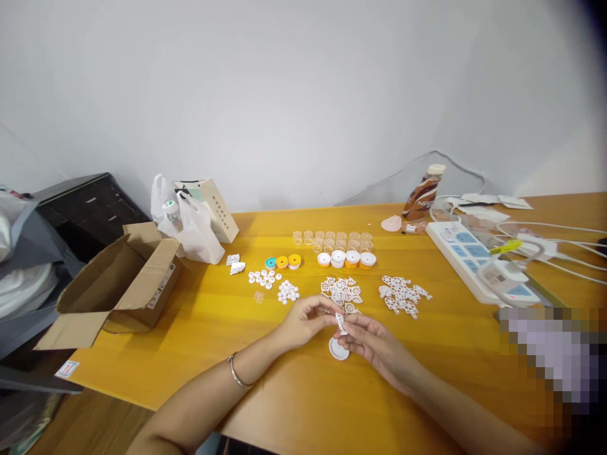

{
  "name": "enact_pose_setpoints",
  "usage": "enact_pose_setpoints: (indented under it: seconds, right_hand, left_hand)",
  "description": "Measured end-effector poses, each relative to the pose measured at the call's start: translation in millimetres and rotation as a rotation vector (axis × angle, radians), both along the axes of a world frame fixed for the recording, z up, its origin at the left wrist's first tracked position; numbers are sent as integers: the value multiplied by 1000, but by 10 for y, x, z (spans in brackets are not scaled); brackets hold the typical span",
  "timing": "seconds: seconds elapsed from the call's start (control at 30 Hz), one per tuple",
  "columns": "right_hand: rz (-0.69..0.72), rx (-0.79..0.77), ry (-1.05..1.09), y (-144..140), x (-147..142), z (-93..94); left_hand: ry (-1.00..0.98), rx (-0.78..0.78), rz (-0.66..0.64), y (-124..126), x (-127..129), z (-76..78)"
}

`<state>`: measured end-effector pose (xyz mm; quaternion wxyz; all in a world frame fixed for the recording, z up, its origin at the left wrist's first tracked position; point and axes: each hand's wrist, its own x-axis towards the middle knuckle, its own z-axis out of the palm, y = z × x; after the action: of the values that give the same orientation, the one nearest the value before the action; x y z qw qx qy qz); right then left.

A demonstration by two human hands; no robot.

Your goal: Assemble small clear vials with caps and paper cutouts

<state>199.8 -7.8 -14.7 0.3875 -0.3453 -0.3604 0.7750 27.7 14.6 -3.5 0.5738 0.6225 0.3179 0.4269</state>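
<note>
Wood-grained yellow tabletop is stretching along a pale wall. Above its near part, I am holding a small white piece between both hands: my left hand is pinching it between thumb and fingers, and my right hand is gripping it from the other side. Near my right fingertips, a round white disc is lying on the wood. Just beyond my hands, a heap of white openwork pieces is spreading, with a second heap lying to its right. Farther back, four white-topped round containers are standing before rows of clear cups. Outermost, a cardboard box is sitting open at left, while a power strip is lying at right.
</note>
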Motion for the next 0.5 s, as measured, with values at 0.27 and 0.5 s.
enact_pose_setpoints:
  seconds: [0.27, 0.5]
  right_hand:
    - [-61, 176, -151, 1, -33, -21]
    - [-193, 64, -136, 48, 4, -45]
  left_hand:
    - [85, -12, 131, 6, 28, -44]
    - [240, 90, 296, 92, -54, -79]
